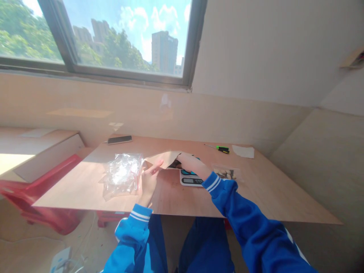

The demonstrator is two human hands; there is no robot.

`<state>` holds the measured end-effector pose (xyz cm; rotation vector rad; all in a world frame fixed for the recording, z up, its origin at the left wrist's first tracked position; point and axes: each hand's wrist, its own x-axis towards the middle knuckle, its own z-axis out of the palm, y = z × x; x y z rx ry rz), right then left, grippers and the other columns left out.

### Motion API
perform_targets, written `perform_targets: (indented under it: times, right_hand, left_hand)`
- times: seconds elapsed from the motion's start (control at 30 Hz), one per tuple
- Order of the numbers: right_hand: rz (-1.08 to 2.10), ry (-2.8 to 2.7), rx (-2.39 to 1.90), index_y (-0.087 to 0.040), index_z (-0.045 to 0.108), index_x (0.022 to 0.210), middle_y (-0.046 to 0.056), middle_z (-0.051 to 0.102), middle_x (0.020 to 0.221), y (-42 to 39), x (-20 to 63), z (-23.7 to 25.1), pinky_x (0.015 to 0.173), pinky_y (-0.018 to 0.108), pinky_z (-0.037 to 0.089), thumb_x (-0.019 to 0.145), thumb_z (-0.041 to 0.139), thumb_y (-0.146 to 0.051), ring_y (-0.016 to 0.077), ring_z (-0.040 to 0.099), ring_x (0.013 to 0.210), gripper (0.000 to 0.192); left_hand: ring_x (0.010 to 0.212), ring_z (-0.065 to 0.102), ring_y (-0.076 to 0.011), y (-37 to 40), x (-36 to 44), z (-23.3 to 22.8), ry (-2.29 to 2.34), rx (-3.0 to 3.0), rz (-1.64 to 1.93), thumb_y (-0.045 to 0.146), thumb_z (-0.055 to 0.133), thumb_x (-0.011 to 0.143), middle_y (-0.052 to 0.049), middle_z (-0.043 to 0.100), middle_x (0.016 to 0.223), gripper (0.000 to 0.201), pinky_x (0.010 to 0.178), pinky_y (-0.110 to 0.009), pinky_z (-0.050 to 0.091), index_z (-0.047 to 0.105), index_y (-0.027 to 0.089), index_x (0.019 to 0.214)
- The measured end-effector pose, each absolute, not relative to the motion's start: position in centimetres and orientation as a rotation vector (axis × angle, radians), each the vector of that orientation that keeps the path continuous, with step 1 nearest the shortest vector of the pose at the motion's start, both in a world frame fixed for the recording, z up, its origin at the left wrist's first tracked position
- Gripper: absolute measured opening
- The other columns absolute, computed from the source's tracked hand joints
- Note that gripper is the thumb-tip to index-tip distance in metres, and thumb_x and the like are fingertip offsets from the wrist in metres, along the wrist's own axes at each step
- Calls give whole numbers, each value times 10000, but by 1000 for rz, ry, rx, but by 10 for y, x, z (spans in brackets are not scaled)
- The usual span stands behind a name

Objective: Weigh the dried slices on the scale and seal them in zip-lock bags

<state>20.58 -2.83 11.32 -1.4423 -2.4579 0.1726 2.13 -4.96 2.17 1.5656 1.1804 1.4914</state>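
Just under my right hand (191,163) sits the flat brown paper bag (165,157), its long axis running left toward my left hand (148,181). My right fingers curl over the bag's near end above the small white digital scale (191,179); whether they pinch it, I cannot tell. My left fingers (156,167) are spread flat, tips touching the bag's left edge, beside the crumpled clear plastic bags (123,173) on the tabletop (256,197). My right hand hides the scale's platform and whatever dark thing lies beneath it.

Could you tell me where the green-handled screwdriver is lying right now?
In the head view, the screwdriver lies at the board's far right, just left of a white paper scrap.
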Motion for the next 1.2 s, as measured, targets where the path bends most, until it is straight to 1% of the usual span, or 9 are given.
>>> perform_targets:
  times: [0.13,0.23,0.47,0.57,0.7,0.83,1.0,1.13,1.2]
  right_hand:
    - [179,-2485,-1479,-178,737,988,118,736,1071,-37,205,120,923,349,500,799,639,-70,262,680,1014,239]
    - [190,-2492,-1468,-194,742,935,86,749,1017,-44,205,129,877,311,502,835,605,-75,237,691,964,207]
    - [142,-2384,-1416,-234,705,965,35,743,971,-56,213,141,811,287,482,858,605,-124,214,685,924,183]
    - [241,-2286,-1333,-224,703,937,29,741,961,-62,221,149,804,291,491,857,603,-154,196,683,890,147]
    - [387,-1919,-1209,-222,692,957,23,740,940,-71,248,156,801,296,527,848,613,-223,175,691,860,135]
    - [318,-1584,-1187,-200,670,971,46,732,944,-65,288,131,805,346,547,817,663,-324,189,689,846,198]
    - [225,-1669,-1398,-161,658,946,95,705,976,-32,309,72,793,363,543,857,593,-300,189,672,848,177]
    - [238,-1798,-1445,-175,670,790,84,692,892,5,293,46,839,403,514,813,631,-215,218,648,877,61]
    - [250,-1856,-1446,-193,666,713,82,690,833,20,284,43,860,417,498,798,653,-184,238,642,884,86]
  left_hand:
    - [1152,636,-210,-49,20,24,1187,1564,1498,55,538,802,-42,721,1150,366,1040,-360,478,737,220,1060]
    - [1158,631,-209,-48,19,24,1191,1556,1497,67,531,816,-35,720,1157,358,1044,-355,475,735,220,1068]
    - [1133,647,-217,-42,19,22,1184,1554,1502,149,551,848,-53,717,1163,306,1017,-368,492,719,197,1098]
    - [1151,635,-213,-39,18,23,1187,1566,1513,161,549,853,-43,712,1177,304,1028,-365,480,718,206,1102]
    - [1150,635,-206,-33,15,24,1190,1585,1524,187,546,866,-29,715,1172,295,1040,-374,465,719,230,1100]
    - [1156,632,-208,-28,14,25,1210,1594,1549,218,541,878,-18,711,1180,292,1038,-384,463,714,252,1111]
    - [1155,632,-213,-28,16,27,1229,1573,1579,238,546,879,-14,713,1177,279,1036,-386,465,721,254,1095]
    - [1151,633,-215,-27,15,27,1202,1559,1577,256,550,876,-29,715,1176,277,1044,-384,458,724,234,1091]
    - [1157,630,-216,-27,13,27,1192,1562,1564,269,549,878,-36,716,1174,280,1044,-383,458,724,229,1093]
